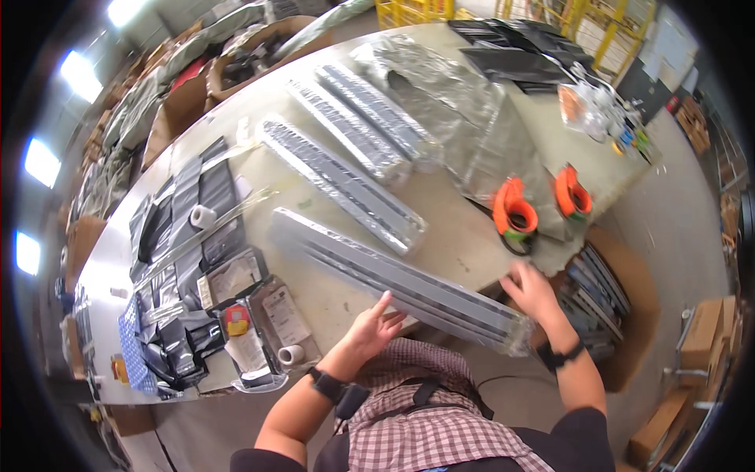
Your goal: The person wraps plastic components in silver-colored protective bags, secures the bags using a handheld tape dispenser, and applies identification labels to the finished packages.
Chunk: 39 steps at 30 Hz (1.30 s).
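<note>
Loosely placed: your left hand [374, 321] has its fingers spread at the near edge of the long wrapped package [409, 285], not closed around it; whether the thumb bears on the film, cannot tell. Your right hand [528, 291] is curled and blurred beside the package's right end; cannot tell if it pinches anything. Package lies aslant on the table [448, 236], right end apparently past the near edge, toward your body. Main risk, judged: with neither hand visibly clamped, a push on that end could tip or slide it off, since the film looks slick. Second: the open carton [649, 315] below right could catch or scuff it if it drops. Third: your right knuckles could knock the nearer orange tool [515, 212], which stands close. Farther off, swinging the left end could bump the neighbouring wrapped package [342, 185].
</note>
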{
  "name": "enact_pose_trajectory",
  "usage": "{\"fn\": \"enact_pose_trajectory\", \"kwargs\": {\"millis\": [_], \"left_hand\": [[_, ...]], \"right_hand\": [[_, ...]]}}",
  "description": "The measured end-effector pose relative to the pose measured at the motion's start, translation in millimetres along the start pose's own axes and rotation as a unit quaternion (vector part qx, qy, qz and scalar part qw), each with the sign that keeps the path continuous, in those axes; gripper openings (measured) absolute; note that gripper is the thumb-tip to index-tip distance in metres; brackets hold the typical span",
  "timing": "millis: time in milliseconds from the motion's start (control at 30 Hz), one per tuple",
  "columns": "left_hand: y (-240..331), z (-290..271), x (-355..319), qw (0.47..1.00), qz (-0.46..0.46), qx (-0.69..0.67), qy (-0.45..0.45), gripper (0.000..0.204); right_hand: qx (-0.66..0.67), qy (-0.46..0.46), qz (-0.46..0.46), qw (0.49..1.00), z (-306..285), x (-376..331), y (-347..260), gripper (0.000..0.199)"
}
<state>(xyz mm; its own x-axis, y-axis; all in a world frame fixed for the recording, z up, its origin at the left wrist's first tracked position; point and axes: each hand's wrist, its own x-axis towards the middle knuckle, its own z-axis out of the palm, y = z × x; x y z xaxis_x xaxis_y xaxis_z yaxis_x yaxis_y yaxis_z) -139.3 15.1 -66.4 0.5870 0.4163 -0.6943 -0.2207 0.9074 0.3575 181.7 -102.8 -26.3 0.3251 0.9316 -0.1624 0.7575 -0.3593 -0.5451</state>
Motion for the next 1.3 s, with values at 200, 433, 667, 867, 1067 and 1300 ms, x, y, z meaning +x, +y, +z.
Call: {"fn": "enact_pose_trajectory", "kwargs": {"millis": [200, 433, 667, 867, 1067, 1300], "left_hand": [[17.7, 44.6, 7.5, 0.988, -0.068, 0.118, 0.076, 0.090], [104.4, 40.6, -0.4, 0.963, 0.183, 0.053, 0.190, 0.100], [227.1, -32.1, 62.1, 0.933, 0.342, 0.026, 0.109, 0.057], [324.0, -52.8, 32.9, 0.905, 0.374, 0.152, 0.131, 0.054], [221.2, -52.4, 14.9, 0.685, 0.270, 0.615, 0.282, 0.109], [163.8, -67.4, 29.9, 0.232, 0.244, 0.842, 0.422, 0.083]], "right_hand": [[0.282, -0.124, 0.213, 0.927, 31.7, -85.0, 31.2, 0.048], [0.431, -0.269, 0.250, 0.824, -3.1, -26.6, -98.7, 0.043], [0.556, -0.257, 0.129, 0.780, 59.8, 66.9, -194.5, 0.039], [0.297, -0.161, -0.258, 0.905, 91.7, 147.9, -240.0, 0.055], [-0.141, 0.052, -0.226, 0.963, 73.3, 152.2, -136.2, 0.102], [0.101, -0.119, -0.144, 0.977, 113.4, 167.0, -170.0, 0.112]]}}
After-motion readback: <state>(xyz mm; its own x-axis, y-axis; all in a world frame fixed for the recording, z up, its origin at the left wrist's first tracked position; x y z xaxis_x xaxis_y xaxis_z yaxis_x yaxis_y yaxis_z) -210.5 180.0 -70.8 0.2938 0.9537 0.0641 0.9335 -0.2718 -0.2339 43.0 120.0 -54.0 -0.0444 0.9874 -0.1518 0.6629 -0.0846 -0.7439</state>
